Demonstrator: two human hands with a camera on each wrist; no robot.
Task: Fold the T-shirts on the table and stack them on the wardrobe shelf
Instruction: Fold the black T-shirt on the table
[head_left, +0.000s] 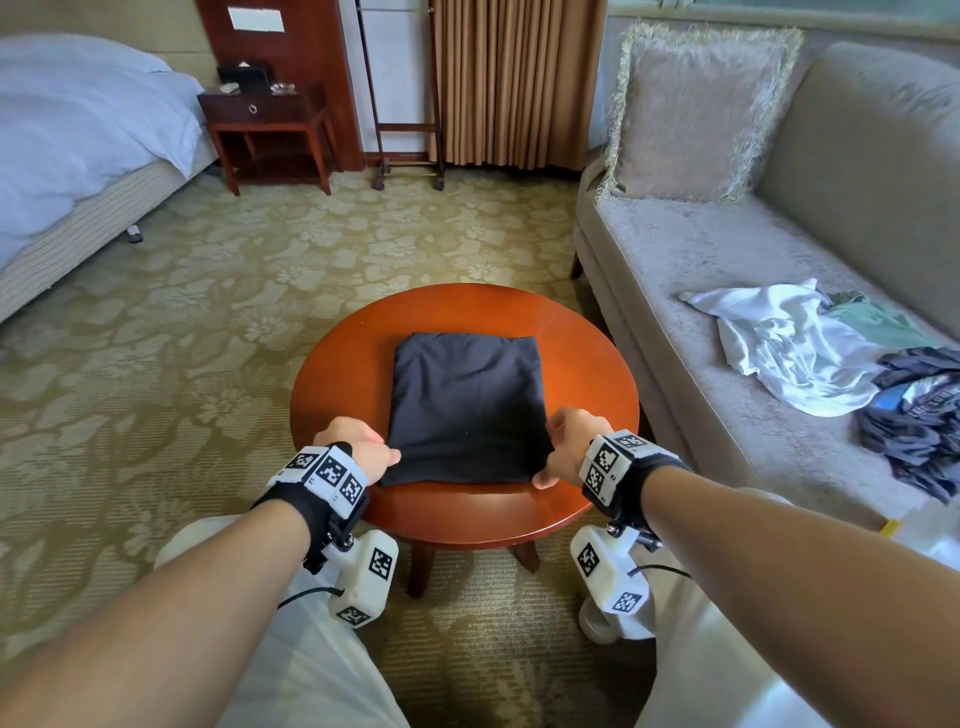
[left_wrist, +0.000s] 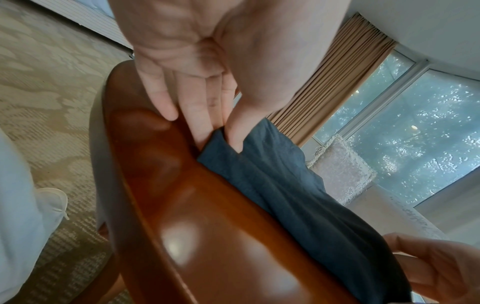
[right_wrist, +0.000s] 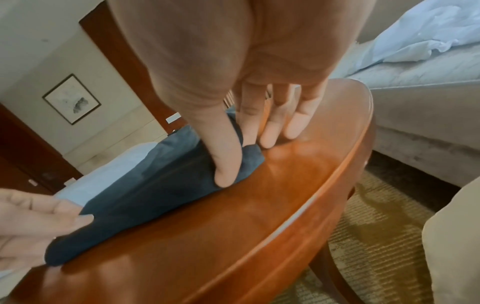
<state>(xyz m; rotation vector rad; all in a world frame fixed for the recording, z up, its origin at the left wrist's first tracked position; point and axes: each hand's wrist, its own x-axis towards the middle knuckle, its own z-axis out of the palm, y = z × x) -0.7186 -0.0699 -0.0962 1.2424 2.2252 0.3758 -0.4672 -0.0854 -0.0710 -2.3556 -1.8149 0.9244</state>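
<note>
**both hands pinching near corners of folded dark t-shirt on table**

dark t-shirt (head_left: 467, 405) is folded into a rectangle, lying flat near the middle of the round wooden table (head_left: 587, 364). near edge of the fabric sits short of the table rim.

left hand (head_left: 358, 447) is at the near-left corner: thumb on top of the cloth, fingers (left_wrist: 200, 123) running down beside and under the edge, so it pinches that corner. little finger is off the fabric, just above bare wood.

right hand (head_left: 563, 441) is at the near-right corner: same grip, thumb pressed on top of the corner, index finger tucked behind the fold, other fingers (right_wrist: 270, 131) reaching down to the table surface beside it.

shirt corners look barely raised, rest of the cloth is flat on the wood.

unfolded pile on the sofa (head_left: 675, 249) to the right: white garment (head_left: 779, 343), a green one (head_left: 872, 319) behind it, dark printed clothes (head_left: 919, 415) nearer the right edge. fringed cushion (head_left: 696, 109) leans at the sofa's far end. bed (head_left: 78, 135) at left, nightstand (head_left: 265, 130) beyond it, curtain (head_left: 514, 78) at the back. wardrobe shelf not identifiable in any view.
</note>
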